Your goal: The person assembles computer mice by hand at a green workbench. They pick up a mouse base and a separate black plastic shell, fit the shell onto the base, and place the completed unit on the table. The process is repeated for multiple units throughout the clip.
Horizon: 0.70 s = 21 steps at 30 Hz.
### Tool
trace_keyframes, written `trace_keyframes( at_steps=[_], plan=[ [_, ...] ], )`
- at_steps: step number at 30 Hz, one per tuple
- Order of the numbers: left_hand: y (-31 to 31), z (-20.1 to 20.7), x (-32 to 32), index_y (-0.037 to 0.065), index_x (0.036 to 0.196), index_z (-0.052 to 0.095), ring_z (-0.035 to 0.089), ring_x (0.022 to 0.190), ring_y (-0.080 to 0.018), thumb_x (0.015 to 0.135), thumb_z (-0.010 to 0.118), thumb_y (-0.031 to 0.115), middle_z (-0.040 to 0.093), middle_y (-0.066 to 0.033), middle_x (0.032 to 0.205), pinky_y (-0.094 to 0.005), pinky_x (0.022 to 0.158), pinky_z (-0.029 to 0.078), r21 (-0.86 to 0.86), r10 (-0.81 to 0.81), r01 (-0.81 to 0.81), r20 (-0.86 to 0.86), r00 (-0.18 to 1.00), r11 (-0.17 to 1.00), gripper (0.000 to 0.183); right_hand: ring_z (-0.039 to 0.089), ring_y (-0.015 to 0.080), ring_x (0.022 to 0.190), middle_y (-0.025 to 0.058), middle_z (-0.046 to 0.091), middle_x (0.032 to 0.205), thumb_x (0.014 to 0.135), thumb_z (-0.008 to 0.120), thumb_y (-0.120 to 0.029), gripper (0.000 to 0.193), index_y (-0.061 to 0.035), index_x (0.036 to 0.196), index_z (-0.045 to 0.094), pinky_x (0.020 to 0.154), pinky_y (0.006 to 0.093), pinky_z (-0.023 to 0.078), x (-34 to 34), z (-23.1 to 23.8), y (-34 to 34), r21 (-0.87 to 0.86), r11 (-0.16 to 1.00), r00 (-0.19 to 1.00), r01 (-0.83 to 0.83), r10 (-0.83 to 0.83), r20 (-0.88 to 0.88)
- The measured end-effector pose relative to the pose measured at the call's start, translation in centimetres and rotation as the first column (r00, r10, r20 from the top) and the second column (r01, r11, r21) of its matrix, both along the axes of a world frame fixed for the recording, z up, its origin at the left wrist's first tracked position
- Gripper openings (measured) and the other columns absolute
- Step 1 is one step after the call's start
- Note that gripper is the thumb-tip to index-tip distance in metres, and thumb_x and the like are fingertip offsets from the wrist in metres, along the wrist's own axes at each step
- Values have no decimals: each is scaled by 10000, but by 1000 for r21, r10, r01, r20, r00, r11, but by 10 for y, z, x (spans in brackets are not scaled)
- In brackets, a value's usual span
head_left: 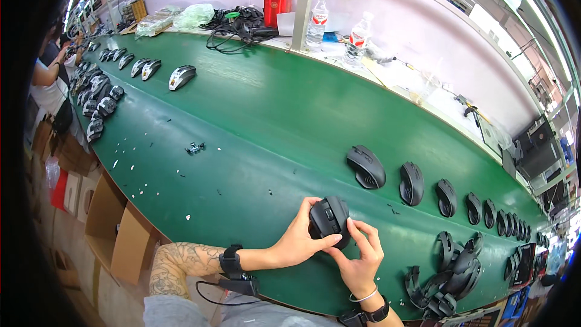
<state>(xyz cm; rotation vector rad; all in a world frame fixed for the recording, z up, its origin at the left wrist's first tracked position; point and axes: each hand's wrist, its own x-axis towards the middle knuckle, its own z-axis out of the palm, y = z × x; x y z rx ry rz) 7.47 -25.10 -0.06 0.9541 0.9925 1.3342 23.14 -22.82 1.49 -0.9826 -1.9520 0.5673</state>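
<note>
A black computer mouse (327, 218) is held between my two hands just above the green bench. My left hand (301, 234) grips it from the left, the thumb across its near end. On the right side, my right hand (361, 251) pinches the mouse's edge with thumb and fingertips. Beyond it to the right, a finished-looking black mouse (366, 166) heads a row of similar ones. A pile of loose black mouse shells (455, 272) lies right of my right hand. The underside of the held mouse is hidden.
The green bench (254, 163) carries small scraps and a little cluster of dark parts (195, 148). Silver-and-black mice (181, 77) line its far left. Bottles (318, 21), a red tin (277, 6) and cables (242, 24) stand behind. A cardboard box (124, 230) sits below the left edge.
</note>
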Motion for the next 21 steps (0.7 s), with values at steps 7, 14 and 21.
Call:
trace_keyframes(
  at_steps=[7,14,21],
  plan=[
    [1,8,-5,33,1190,294,572,984,-159,746,726,15,527,-117,1068,-318,836,513,-30,126,-126,4,992,992,620,516,264,1040,134,545,1166,651,813,-154,583,-20,1178,602,794,340,499,-5,-1,-3,-29,999,997,-35,37,73],
    [7,15,-16,35,1231,299,548,1051,-170,758,690,-46,529,-102,1108,-338,910,473,-10,156,-159,279,948,987,619,568,89,742,12,601,758,946,559,-218,231,8,897,575,719,232,458,7,-30,8,-695,653,912,-300,-18,-411],
    [8,19,-19,69,1176,372,564,1025,-178,761,677,-29,531,-84,1096,-344,867,499,-151,100,-39,421,901,988,524,508,72,682,-8,544,717,937,576,-233,293,-53,720,494,666,212,413,4,-34,3,-673,612,801,-416,-104,-590]
  ],
)
